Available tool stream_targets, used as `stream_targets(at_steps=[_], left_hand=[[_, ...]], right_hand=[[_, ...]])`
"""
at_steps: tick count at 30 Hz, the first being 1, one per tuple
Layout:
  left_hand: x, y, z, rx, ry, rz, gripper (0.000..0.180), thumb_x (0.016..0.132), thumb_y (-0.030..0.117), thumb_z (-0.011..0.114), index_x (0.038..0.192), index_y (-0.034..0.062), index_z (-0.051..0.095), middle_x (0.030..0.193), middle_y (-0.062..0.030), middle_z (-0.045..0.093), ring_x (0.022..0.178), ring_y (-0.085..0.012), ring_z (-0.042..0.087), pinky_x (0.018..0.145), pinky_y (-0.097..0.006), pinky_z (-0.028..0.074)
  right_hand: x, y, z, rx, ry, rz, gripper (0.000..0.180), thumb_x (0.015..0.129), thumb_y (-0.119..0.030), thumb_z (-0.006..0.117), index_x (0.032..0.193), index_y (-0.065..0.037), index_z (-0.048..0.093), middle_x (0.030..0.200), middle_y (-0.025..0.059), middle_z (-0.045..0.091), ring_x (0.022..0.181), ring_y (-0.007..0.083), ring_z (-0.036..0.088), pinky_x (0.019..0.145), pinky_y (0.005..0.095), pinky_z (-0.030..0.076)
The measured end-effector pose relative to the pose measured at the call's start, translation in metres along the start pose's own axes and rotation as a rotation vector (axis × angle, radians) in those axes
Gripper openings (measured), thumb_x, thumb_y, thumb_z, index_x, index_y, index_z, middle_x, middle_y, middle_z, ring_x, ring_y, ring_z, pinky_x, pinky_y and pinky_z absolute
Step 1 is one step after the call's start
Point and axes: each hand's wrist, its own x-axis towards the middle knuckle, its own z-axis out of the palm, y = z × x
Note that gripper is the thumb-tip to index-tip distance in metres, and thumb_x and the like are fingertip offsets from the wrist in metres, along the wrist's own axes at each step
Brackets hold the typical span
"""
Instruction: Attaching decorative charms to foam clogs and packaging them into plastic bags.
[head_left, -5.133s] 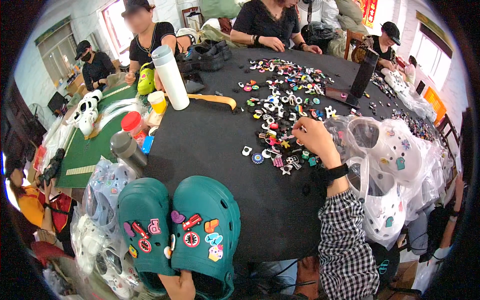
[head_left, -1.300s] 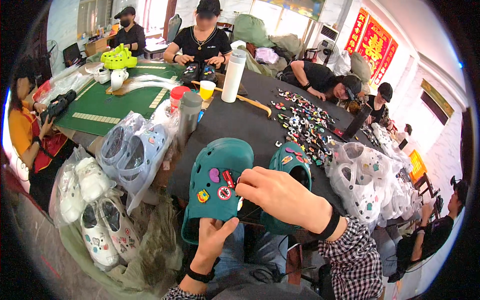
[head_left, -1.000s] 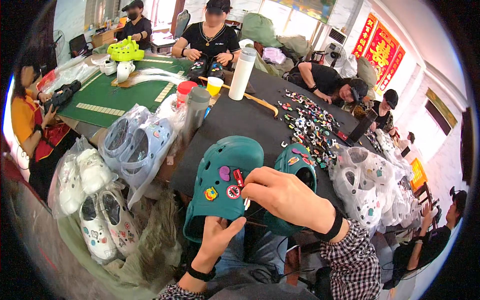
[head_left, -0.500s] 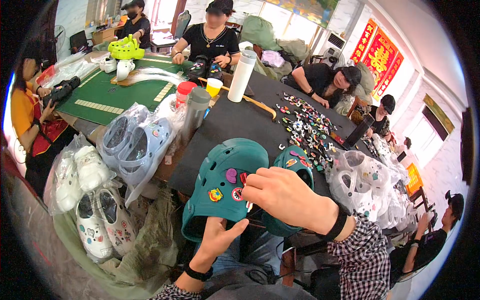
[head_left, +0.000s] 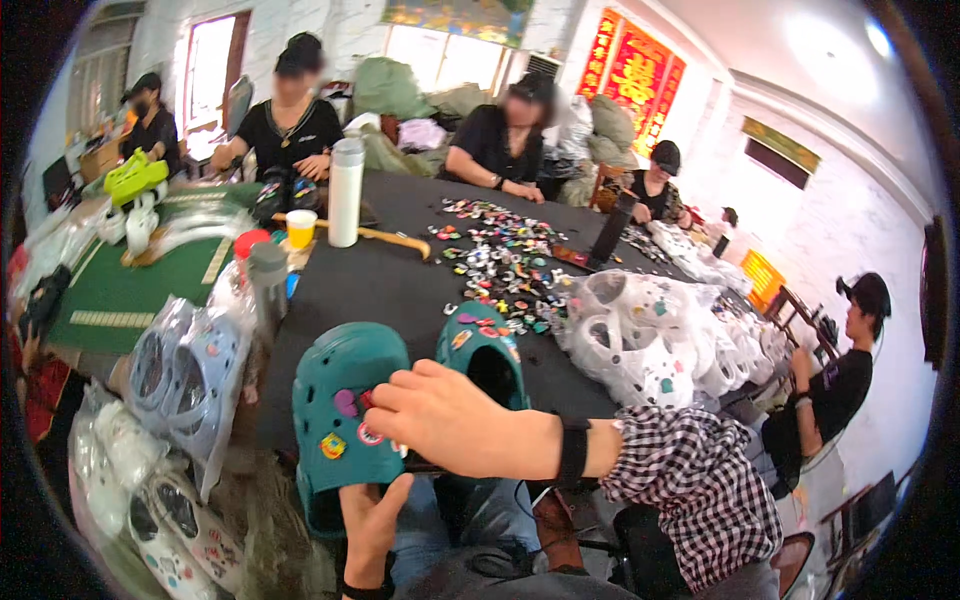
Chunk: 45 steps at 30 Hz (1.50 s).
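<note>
A dark green foam clog (head_left: 335,380) stands tilted, its toe away from me, with a purple heart charm, a yellow charm and a round red-and-white charm on it. My left hand (head_left: 368,525) holds it, fingers inside the opening and thumb outside. Over the clog's right side, my right hand (head_left: 470,420) is closed at the charms, a red bit showing at its fingertips. What it pinches is hidden. The matching green clog (head_left: 500,375) rests just beyond my right hand, several charms on its top.
Loose charms (head_left: 510,255) cover the black table (head_left: 380,280). Bagged white clogs (head_left: 640,330) lie right, bagged blue clogs (head_left: 190,370) left. A white bottle (head_left: 345,195), yellow cup (head_left: 300,228) and wooden stick (head_left: 385,240) stand or lie beyond. Several people sit around.
The view has turned right, so the table and clogs appear farther left. Both hands stay on the same green clog, the right one still at its charms.
</note>
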Motion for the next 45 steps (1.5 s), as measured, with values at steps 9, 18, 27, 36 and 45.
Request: stream_targets(at_steps=[9,18,27,36,45], left_hand=[[-0.003,-0.019,-0.001,0.036,0.102,-0.014,0.059,0.077,-0.004,0.072,0.131,-0.0033,0.046,0.127,-0.012,0.054,0.117,-0.0214,0.051,0.1,-0.036,0.038],[-0.001,-0.046,-0.009,0.225,-0.047,-0.066,0.073,0.073,-0.001,0.076,0.137,-0.0049,0.041,0.136,-0.0164,0.047,0.123,-0.0242,0.047,0.105,-0.038,0.036],[-0.01,0.016,0.015,0.341,0.088,-0.015,0.011,0.09,0.007,0.067,0.088,-0.0022,0.063,0.072,0.0034,0.052,0.058,-0.0059,0.034,0.052,-0.028,0.025],[-0.011,0.013,0.012,0.309,0.173,-0.056,0.032,0.09,0.015,0.069,0.07,0.0039,0.046,0.067,0.0057,0.036,0.062,-0.0072,0.031,0.056,-0.028,0.025],[-0.009,-0.038,-0.062,0.951,0.017,0.495,0.046,0.089,-0.015,0.049,0.127,0.008,0.06,0.091,-0.0143,0.042,0.075,-0.031,0.044,0.064,-0.037,0.036]], right_hand=[[0.02,0.023,-0.004,-0.015,-0.016,0.06,0.114,0.053,-0.016,0.088,0.15,-0.017,0.027,0.148,0.026,0.03,0.138,0.0465,0.027,0.108,0.0534,0.031],[0.006,0.035,-0.007,0.105,-0.205,0.054,0.119,0.054,-0.017,0.089,0.152,-0.02,0.021,0.148,0.0306,0.025,0.132,0.0486,0.034,0.095,0.0532,0.045],[-0.005,0.029,0.015,0.13,0.09,0.004,0.094,0.067,-0.017,0.081,0.147,-0.015,0.033,0.147,0.0262,0.027,0.132,0.0489,0.033,0.096,0.0505,0.043],[0.016,0.028,0.023,0.123,0.088,0.065,0.088,0.06,-0.013,0.083,0.138,-0.017,0.044,0.141,0.0237,0.034,0.127,0.047,0.037,0.088,0.0512,0.046],[0.042,0.04,0.016,0.314,0.02,0.029,0.087,0.055,-0.016,0.087,0.134,-0.017,0.051,0.138,0.0205,0.037,0.126,0.0414,0.035,0.083,0.0496,0.051]])
